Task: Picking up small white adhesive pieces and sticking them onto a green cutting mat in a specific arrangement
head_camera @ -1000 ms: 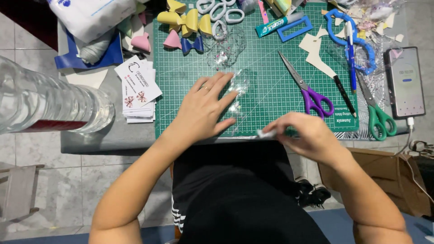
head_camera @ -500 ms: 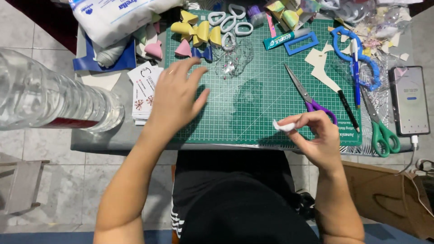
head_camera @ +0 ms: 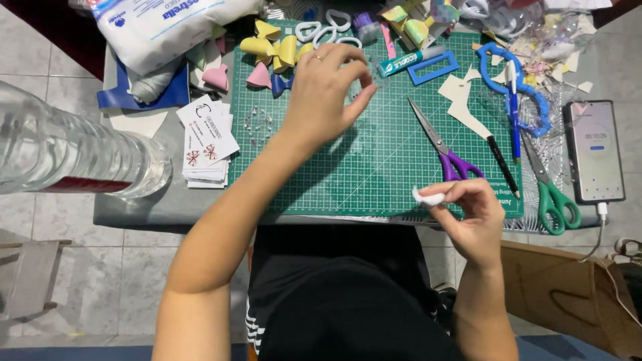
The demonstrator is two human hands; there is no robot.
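My left hand (head_camera: 326,93) reaches forward over the green cutting mat (head_camera: 374,180). Its fingers curl down just below the white heart-shaped rings (head_camera: 324,30), and whether it grips anything is hidden. My right hand (head_camera: 471,217) hovers at the mat's near edge and pinches a small white fluffy piece (head_camera: 428,196) between thumb and fingertips. Purple-handled scissors (head_camera: 447,150) lie on the mat just above my right hand. Yellow bows (head_camera: 277,48) and pink cones (head_camera: 257,75) sit left of my left hand.
A clear plastic bottle (head_camera: 67,150) lies at the left. Nearby are a stack of cards (head_camera: 207,140) and a white stuffing bag (head_camera: 167,27). At the right are green scissors (head_camera: 552,197), a black pen (head_camera: 501,164), a phone (head_camera: 594,150) and a cardboard box (head_camera: 568,294).
My left hand has moved from the mat's lower left up and forward to the mat's far middle. My right hand has stayed near the front edge with the white piece, drifting slightly right.
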